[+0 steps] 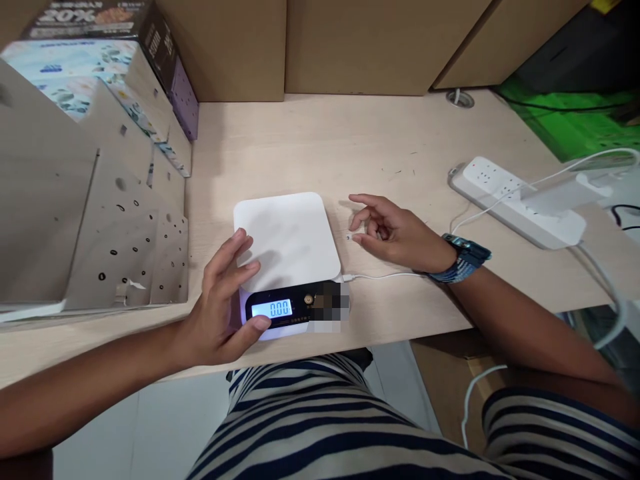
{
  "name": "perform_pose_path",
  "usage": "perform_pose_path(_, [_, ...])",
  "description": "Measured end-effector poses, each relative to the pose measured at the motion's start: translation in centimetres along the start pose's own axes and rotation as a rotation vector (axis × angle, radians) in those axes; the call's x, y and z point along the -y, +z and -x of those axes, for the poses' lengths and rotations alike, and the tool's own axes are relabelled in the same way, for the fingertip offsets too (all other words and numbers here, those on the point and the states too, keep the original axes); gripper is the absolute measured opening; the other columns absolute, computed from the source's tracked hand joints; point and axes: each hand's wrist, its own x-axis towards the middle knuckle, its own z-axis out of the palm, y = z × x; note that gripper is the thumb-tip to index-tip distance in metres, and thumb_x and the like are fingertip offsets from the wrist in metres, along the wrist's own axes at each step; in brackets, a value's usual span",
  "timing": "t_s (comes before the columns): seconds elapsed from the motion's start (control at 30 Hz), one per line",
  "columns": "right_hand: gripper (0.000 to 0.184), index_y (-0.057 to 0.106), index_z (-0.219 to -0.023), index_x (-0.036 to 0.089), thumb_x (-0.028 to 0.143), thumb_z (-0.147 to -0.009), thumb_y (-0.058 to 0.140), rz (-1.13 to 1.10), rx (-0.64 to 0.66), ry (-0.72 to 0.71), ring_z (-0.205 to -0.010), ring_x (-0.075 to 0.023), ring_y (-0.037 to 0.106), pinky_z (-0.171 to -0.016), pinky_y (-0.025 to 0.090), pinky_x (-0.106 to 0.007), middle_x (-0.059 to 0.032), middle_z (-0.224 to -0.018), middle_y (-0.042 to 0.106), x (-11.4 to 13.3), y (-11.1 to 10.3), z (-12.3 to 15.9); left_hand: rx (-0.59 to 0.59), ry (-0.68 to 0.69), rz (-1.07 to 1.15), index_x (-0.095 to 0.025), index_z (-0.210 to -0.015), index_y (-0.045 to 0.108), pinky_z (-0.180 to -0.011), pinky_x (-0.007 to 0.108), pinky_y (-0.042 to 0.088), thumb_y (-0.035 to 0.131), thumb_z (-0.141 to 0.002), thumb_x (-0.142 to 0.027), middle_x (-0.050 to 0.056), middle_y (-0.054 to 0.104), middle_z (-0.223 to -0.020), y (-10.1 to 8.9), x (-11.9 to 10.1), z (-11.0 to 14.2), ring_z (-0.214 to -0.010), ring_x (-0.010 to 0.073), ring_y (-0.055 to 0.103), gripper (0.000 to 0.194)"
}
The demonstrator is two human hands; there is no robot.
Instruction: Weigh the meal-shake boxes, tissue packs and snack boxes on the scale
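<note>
A white kitchen scale (pixel 287 237) lies on the desk in front of me, its lit display (pixel 273 309) reading 0.00. My left hand (pixel 223 300) is at the scale's left side with fingers spread. Its fingertips are over the white platform and its thumb is at the lower edge of the display. To the right of the scale, my right hand (pixel 383 230) hovers low over the desk, fingers loosely bent and apart, holding nothing I can see. A tiny white piece with a dark dot (pixel 349 237) shows by its thumb tip. A white cable (pixel 380 276) is plugged into the scale's right side.
Stacked tissue packs (pixel 95 73) and a dark box (pixel 95 20) stand at the left, behind a whitish spotted organizer (pixel 130 233). A power strip (pixel 520 200) with cables lies at the right. Cardboard boxes (pixel 360 47) line the back. Small dark bits (pixel 399 172) lie on the desk.
</note>
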Motion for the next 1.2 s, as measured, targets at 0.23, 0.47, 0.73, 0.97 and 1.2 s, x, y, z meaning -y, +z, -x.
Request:
perform_pose_path(0.23, [0.053, 0.063, -0.148, 0.024, 0.027, -0.095, 0.068, 0.056, -0.015, -0.02, -0.067, -0.0092, 0.058, -0.061, 0.047, -0.025, -0.0021, -0.099, 0.076, 0.59, 0.28, 0.04, 0.004, 0.014, 0.029, -0.018, -0.176, 0.03, -0.141, 0.052, 0.042, 0.065, -0.107, -0.028, 0.013, 0.019, -0.189, -0.05, -0.1, 0.0, -0.176, 0.0303, 0.027, 0.078])
perform_pose_path(0.47, [0.054, 0.062, -0.149, 0.025, 0.025, -0.095, 0.067, 0.088, -0.016, -0.053, -0.061, -0.0084, 0.056, -0.063, 0.049, -0.025, -0.0008, -0.097, 0.077, 0.51, 0.13, 0.15, 0.033, 0.001, -0.027, -0.024, -0.177, 0.027, -0.134, 0.058, 0.051, 0.064, -0.107, -0.032, 0.012, 0.017, -0.189, -0.14, -0.11, 0.21, -0.174, 0.0348, 0.032, 0.08])
perform_pose_path(0.73, [0.055, 0.06, -0.151, 0.024, 0.025, -0.097, 0.065, 0.109, -0.015, -0.063, -0.064, -0.0092, 0.057, -0.062, 0.049, -0.025, -0.0016, -0.097, 0.077, 0.24, 0.25, 0.12, 0.044, 0.006, -0.061, -0.027, -0.178, 0.026, -0.131, 0.057, 0.054, 0.063, -0.109, -0.037, 0.014, 0.018, -0.189, -0.16, -0.05, 0.31, -0.173, 0.0358, 0.034, 0.079])
perform_pose_path(0.97, [0.054, 0.062, -0.149, 0.026, 0.028, -0.096, 0.067, 0.111, -0.011, -0.044, -0.066, -0.0112, 0.057, -0.064, 0.051, -0.027, -0.0025, -0.098, 0.077, 0.67, 0.17, 0.19, 0.024, -0.007, -0.029, -0.028, -0.176, 0.03, -0.132, 0.051, 0.054, 0.064, -0.108, -0.039, 0.012, 0.02, -0.188, 0.17, -0.07, 0.45, -0.174, 0.032, 0.032, 0.077])
perform_pose_path(1.2, [0.05, 0.064, -0.148, 0.024, 0.03, -0.098, 0.065, 0.163, -0.006, -0.08, -0.065, -0.0107, 0.057, -0.063, 0.052, -0.028, -0.0062, -0.112, 0.08, 0.71, 0.16, 0.16, 0.019, -0.051, -0.025, -0.034, -0.175, 0.031, -0.126, 0.056, 0.059, 0.063, -0.108, -0.042, 0.011, 0.025, -0.186, 0.47, -0.02, 0.75, -0.171, 0.0358, 0.038, 0.075])
